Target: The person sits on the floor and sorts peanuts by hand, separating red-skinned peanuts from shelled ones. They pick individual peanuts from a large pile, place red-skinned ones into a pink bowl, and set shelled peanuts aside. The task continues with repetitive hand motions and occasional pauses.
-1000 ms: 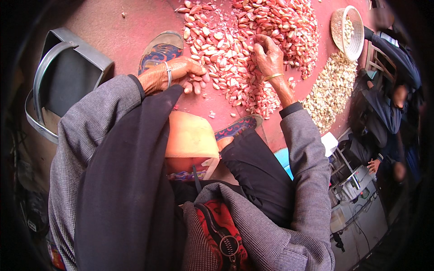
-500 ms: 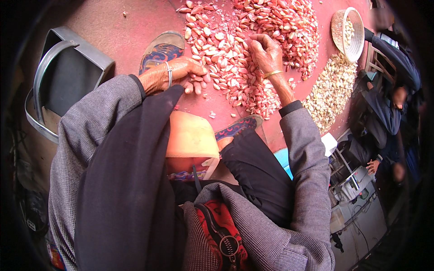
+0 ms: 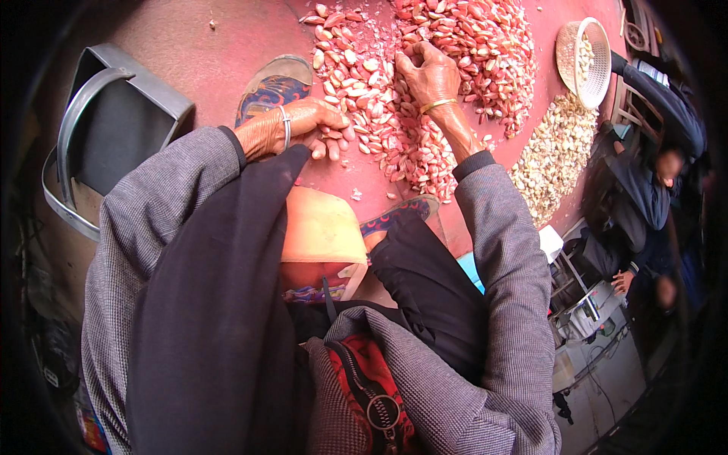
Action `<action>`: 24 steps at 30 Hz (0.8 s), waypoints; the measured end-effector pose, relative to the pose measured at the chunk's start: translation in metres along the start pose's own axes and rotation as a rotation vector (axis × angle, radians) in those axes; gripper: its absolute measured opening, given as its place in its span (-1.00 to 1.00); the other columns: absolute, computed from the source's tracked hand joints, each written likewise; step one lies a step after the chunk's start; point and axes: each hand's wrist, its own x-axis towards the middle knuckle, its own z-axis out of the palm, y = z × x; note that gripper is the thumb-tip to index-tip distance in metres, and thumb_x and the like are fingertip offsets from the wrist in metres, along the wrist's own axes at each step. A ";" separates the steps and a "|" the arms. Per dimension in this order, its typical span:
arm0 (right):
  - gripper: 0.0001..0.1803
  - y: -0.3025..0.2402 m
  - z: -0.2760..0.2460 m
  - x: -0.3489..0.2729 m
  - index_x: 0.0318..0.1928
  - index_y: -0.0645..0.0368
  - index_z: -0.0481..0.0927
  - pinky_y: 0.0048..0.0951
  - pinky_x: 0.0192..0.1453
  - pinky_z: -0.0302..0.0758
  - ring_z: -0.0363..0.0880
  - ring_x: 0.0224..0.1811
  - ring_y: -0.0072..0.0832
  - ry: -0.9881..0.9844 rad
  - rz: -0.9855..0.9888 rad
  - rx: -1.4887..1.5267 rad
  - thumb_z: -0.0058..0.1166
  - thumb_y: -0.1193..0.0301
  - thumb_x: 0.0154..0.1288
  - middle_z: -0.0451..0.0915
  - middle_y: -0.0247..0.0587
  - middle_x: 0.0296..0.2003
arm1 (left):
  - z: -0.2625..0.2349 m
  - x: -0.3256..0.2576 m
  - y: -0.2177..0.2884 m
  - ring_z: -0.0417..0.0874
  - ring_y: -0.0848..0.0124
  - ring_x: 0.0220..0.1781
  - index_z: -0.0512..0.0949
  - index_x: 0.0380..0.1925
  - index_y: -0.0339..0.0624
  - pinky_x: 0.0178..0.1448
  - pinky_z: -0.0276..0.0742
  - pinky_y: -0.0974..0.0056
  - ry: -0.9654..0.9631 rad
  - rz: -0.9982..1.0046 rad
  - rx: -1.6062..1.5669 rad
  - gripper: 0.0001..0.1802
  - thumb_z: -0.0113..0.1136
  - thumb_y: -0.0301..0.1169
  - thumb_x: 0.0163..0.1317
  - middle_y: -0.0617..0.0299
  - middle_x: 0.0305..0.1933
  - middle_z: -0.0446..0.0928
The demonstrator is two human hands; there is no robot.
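Observation:
Pink and white cloves that look like garlic [image 3: 485, 68] lie heaped and scattered over the red floor in front of me. My right hand [image 3: 431, 74], with a gold bangle at its wrist, reaches over them. Its thumb and fingers are bent together in a pinch at the left side of the denser heap; whatever is between them is too small to make out. Nearer to me, my left hand [image 3: 320, 130], wearing a silver bangle, rests by my knee at the near-left edge of the cloves. Its fingers are curled, and what they may hold is hidden.
A grey metal scoop-like bin [image 3: 125, 129] with a curved handle stands at the left. To the right, a white plastic basket [image 3: 599, 64] holds some pale pieces beside a pale heap [image 3: 557, 152]. Other people [image 3: 648, 174] sit at the far right. My shoe [image 3: 277, 87] borders the cloves.
My right hand has moved left and slightly farther away across the cloves, still pinching. My left hand stays almost where it was.

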 end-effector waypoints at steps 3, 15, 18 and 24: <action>-0.74 0.002 -0.003 0.001 -0.31 0.10 0.70 -0.24 -0.26 0.58 0.71 -0.40 -0.23 -0.004 -0.007 0.047 0.26 0.17 0.18 0.70 -0.15 -0.47 | -0.001 0.000 0.001 0.73 0.29 -0.38 0.51 -0.15 -0.40 -0.52 0.65 0.36 -0.003 0.036 -0.032 -0.70 -0.08 -0.33 0.51 0.02 -0.28 0.62; -0.72 0.009 -0.004 -0.010 -0.22 0.07 0.71 -0.26 -0.24 0.57 0.70 -0.36 -0.25 0.041 0.018 0.150 0.24 0.15 0.23 0.70 -0.17 -0.42 | 0.003 0.007 0.021 0.74 0.26 -0.33 0.52 -0.10 -0.43 -0.44 0.67 0.36 0.028 0.191 -0.188 -0.67 -0.06 -0.31 0.51 0.00 -0.25 0.64; -0.71 0.004 0.000 -0.007 -0.22 0.09 0.71 -0.20 -0.22 0.58 0.70 -0.35 -0.18 0.085 0.017 0.054 0.23 0.15 0.21 0.70 -0.14 -0.43 | 0.005 0.011 0.029 0.75 0.27 -0.33 0.52 -0.08 -0.41 -0.41 0.68 0.36 0.011 0.231 -0.199 -0.66 -0.06 -0.30 0.51 0.02 -0.24 0.64; -0.72 0.001 0.003 -0.002 -0.23 0.10 0.69 -0.14 -0.16 0.58 0.71 -0.28 -0.07 0.085 0.017 0.054 0.20 0.16 0.23 0.71 -0.05 -0.37 | 0.003 0.012 0.034 0.75 0.26 -0.29 0.53 -0.06 -0.40 -0.33 0.70 0.33 0.024 0.254 -0.256 -0.66 -0.07 -0.30 0.52 -0.01 -0.21 0.66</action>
